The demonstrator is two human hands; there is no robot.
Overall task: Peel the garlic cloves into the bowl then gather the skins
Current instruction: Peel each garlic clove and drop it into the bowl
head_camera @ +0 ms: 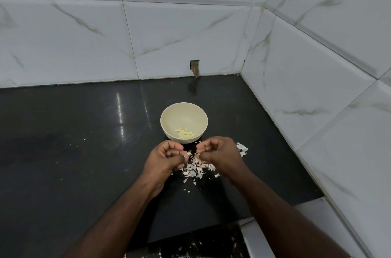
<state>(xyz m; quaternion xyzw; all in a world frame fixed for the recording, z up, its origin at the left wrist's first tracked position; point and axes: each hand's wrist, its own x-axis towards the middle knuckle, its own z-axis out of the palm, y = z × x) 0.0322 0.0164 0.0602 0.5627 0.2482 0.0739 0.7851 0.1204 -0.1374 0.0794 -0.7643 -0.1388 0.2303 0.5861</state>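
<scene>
cream bowl [184, 118]: upright, peeled cloves [185, 133] inside | skins [196, 168]: heaped beside

Both hands, left hand [167, 157] and right hand [220, 153], pinch a garlic clove [189, 153] above skins [195, 168].

A single head-worn wide-angle camera looks forward and steeply down onto a glossy black stone counter [84, 152], close above, facing a white marble-tiled corner [249, 42].

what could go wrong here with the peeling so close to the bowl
1. Both hands, left hand and right hand, work a small garlic clove just in front of the bowl; skin flakes may drop in with the peeled cloves.
2. The clove is tiny, so it may slip from the grip into the skins on the counter.
3. Some skins lie apart, easily missed when gathering.
</scene>
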